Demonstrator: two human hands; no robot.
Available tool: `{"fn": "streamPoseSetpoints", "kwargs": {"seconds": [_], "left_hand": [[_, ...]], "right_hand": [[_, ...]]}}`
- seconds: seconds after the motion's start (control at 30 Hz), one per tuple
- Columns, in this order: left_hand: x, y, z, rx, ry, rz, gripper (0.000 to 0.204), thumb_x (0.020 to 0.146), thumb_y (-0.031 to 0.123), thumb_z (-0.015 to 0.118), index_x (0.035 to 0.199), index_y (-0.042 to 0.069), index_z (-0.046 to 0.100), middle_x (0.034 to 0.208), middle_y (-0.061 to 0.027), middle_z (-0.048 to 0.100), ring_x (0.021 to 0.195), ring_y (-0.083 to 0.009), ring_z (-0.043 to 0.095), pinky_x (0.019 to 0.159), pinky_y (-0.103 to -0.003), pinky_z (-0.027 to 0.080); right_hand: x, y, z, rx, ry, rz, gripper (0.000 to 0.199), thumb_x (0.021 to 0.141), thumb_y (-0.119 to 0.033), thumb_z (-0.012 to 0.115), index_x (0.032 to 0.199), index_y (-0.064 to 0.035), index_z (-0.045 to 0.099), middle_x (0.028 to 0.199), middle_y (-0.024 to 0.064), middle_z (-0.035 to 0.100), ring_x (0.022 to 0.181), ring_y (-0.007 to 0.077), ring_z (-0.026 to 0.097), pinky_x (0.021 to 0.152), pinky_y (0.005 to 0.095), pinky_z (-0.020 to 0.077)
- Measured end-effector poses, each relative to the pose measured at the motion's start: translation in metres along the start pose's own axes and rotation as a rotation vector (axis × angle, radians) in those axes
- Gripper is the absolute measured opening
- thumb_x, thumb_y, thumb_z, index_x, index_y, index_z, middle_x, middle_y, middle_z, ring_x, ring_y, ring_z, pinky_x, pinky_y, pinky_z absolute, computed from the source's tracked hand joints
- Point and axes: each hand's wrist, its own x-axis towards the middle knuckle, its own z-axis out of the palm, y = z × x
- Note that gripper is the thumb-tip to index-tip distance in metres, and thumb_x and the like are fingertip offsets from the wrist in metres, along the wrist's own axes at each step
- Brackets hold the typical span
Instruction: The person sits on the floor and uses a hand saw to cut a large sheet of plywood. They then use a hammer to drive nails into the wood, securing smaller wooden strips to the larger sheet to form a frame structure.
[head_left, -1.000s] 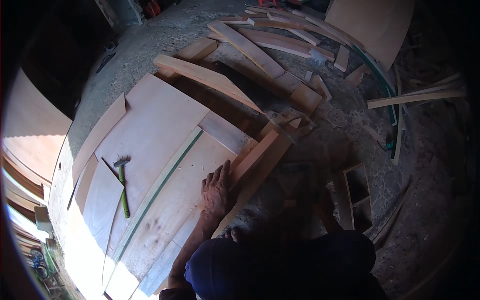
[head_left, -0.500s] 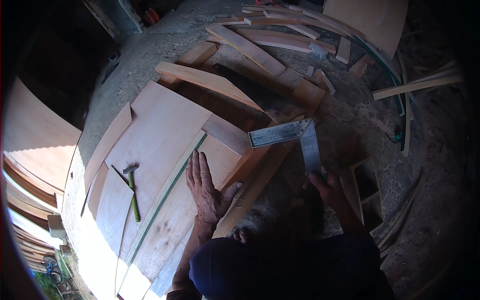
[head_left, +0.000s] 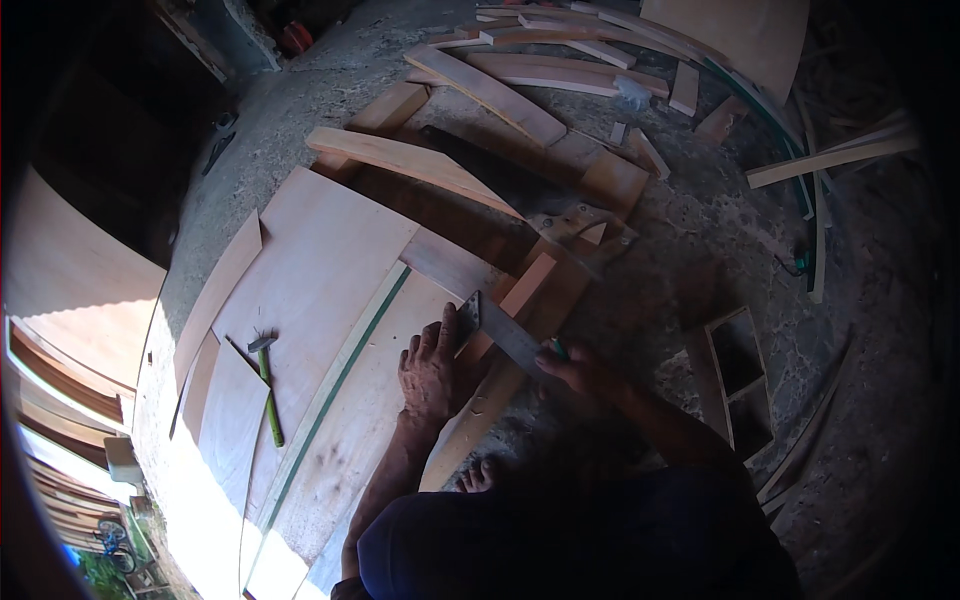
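Observation:
My right hand (head_left: 572, 366) grips the blade end of a metal try square (head_left: 508, 338), with a small green thing poking up by the thumb. The square lies across a reddish wooden bar (head_left: 528, 286) at the edge of the pale planks. My left hand (head_left: 430, 372) is curled over the square's stock and presses it against that edge; most of the stock and the left thumb are hidden. Beneath the left hand is a pale plank (head_left: 345, 440). A green-edged strip (head_left: 345, 378) runs along it. Left of the strip, a green-handled hammer (head_left: 270, 395) rests on a plywood panel (head_left: 300, 240).
A handsaw (head_left: 575, 222) lies beyond the bar, beside a thick angled board (head_left: 410, 160). Several curved wood strips (head_left: 560, 75) are spread on the concrete floor at the far side. An open wooden box (head_left: 735, 375) stands to the right. A bare foot (head_left: 477, 475) shows below.
My right hand has swung the raised try square down and left onto the wood. My flat left hand has moved slightly right and curled onto the square's stock.

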Motion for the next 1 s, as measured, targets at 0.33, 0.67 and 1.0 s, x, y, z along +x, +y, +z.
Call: {"fn": "streamPoseSetpoints", "kwargs": {"seconds": [0.33, 0.67, 1.0], "left_hand": [[-0.001, -0.002, 0.01, -0.025, 0.137, 0.089, 0.086, 0.08, 0.049, 0.076, 0.146, 0.004, 0.045, 0.115, -0.017, 0.066, 0.099, -0.0343, 0.067, 0.084, -0.044, 0.055], [-0.002, 0.002, -0.001, -0.048, 0.057, 0.038, 0.084, 0.081, 0.047, 0.075, 0.147, 0.005, 0.043, 0.12, -0.0165, 0.065, 0.104, -0.0364, 0.065, 0.089, -0.047, 0.052], [-0.001, 0.0, 0.004, -0.034, 0.124, 0.089, 0.084, 0.081, 0.049, 0.074, 0.147, 0.006, 0.043, 0.118, -0.0148, 0.065, 0.1, -0.0355, 0.066, 0.084, -0.046, 0.054]], "right_hand": [[0.0, 0.001, -0.018, -0.25, 0.095, -0.082, 0.029, 0.102, -0.028, 0.056, 0.111, -0.0028, 0.066, 0.096, 0.002, 0.07, 0.095, 0.0084, 0.059, 0.085, 0.0301, 0.0479], [-0.005, -0.055, -0.005, -0.669, 0.562, -0.437, 0.037, 0.104, -0.035, 0.051, 0.106, -0.0044, 0.071, 0.085, 0.0132, 0.071, 0.084, 0.0183, 0.07, 0.075, 0.0337, 0.0534], [0.02, -0.061, 0.005, -0.593, 0.368, -0.665, 0.018, 0.098, -0.013, 0.065, 0.107, 0.0016, 0.069, 0.089, 0.0096, 0.074, 0.082, 0.0137, 0.07, 0.072, 0.0279, 0.0547]]}}
